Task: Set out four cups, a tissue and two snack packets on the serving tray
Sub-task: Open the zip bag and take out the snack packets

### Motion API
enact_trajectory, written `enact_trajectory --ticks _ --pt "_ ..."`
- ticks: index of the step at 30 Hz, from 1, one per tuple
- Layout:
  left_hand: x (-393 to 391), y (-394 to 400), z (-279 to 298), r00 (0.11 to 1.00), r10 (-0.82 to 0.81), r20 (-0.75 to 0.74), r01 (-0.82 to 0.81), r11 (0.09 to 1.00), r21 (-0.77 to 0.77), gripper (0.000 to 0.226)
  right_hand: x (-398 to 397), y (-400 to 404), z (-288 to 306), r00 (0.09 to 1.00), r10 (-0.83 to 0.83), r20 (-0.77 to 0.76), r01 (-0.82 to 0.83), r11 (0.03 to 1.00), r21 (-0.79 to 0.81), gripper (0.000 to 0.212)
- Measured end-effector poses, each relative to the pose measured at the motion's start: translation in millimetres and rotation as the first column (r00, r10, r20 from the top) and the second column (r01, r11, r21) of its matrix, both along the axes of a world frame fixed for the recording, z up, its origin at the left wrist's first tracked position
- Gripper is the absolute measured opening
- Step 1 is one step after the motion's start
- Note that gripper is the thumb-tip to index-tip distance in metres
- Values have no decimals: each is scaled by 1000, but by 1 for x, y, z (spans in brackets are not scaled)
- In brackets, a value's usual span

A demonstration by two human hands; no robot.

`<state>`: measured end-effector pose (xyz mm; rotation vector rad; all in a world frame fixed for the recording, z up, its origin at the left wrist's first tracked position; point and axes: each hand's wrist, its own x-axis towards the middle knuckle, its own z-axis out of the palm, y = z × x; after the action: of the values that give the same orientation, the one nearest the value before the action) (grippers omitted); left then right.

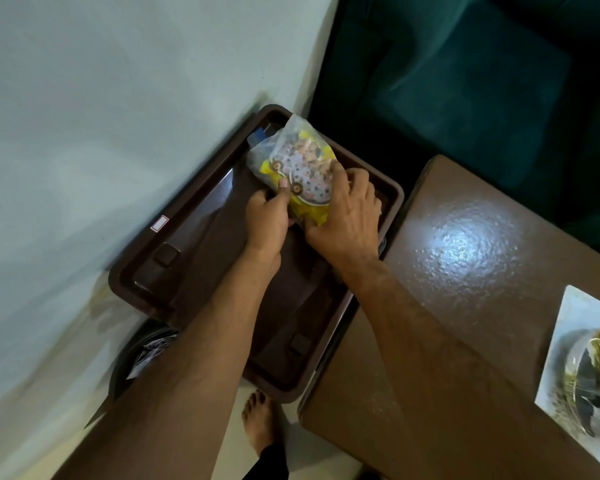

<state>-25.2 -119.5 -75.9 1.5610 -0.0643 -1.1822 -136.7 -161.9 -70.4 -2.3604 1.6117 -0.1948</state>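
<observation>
A dark brown serving tray (194, 237) lies against the wall, with a small white sticker on its left rim. Both hands hold a yellow snack packet (302, 168) with a clear window over the tray's far end. My left hand (267, 220) pinches the packet's near left edge. My right hand (347, 216) grips its right side from above. A blue packet (258, 136) peeks out behind it in the tray's far corner. No cups or tissue are in view.
A brown table (465, 271) stands right of the tray, with a white card or packet (586, 368) at its right edge. A dark bin (142, 351) with a liner sits under the tray's near left. A teal sofa (465, 81) is behind. My bare foot (260, 420) is on the floor.
</observation>
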Motion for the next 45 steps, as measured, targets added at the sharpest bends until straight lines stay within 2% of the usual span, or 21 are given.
enact_trajectory --ticks 3,7,11,15,17,19,22,24,26,28,31,35,38,41,45 --pt "4 0 -3 1000 23 6 -23 1000 -5 29 0 3 -3 999 -32 34 31 998 51 107" --pt "6 6 -5 994 64 87 -64 998 -1 26 0 6 -6 995 -64 82 56 994 97 110" --pt "8 9 -5 995 99 -9 -99 995 -33 30 2 8 -6 977 -79 199 39 979 198 111" --pt "14 13 -6 993 113 -20 -114 993 -32 39 0 8 -1 937 -127 325 35 961 276 109" --pt "17 14 -5 991 118 -64 -122 991 -51 39 -1 8 1 928 -156 338 49 952 303 105" --pt "19 14 -4 987 113 -111 -120 991 -63 34 1 11 5 945 -151 289 72 961 266 100" --pt "20 13 0 987 88 -131 -98 993 -70 28 9 24 14 977 -95 190 85 995 58 85" --pt "21 14 3 990 63 -123 -74 993 -91 30 14 35 18 988 -8 155 17 998 -59 70" --pt "22 17 6 994 46 -95 -55 994 -93 32 17 41 19 989 63 133 -52 995 -88 60" --pt "23 17 10 998 42 -54 -47 996 -81 32 19 44 20 986 85 146 -78 996 -53 57" --pt "25 17 18 998 36 -58 -40 997 -63 31 22 47 21 981 94 171 -97 995 5 65" --pt "30 17 35 967 -20 -255 -3 996 -89 44 24 47 22 983 88 163 -105 989 101 85" --pt "35 19 43 945 65 -320 -112 985 -131 40 23 43 21 987 45 154 -65 990 122 94" --pt "43 24 46 961 213 -176 -235 965 -116 23 23 42 22 993 52 105 -64 992 108 93" --pt "47 27 39 959 236 157 -228 972 -62 28 25 47 23 996 64 62 -71 990 122 94"
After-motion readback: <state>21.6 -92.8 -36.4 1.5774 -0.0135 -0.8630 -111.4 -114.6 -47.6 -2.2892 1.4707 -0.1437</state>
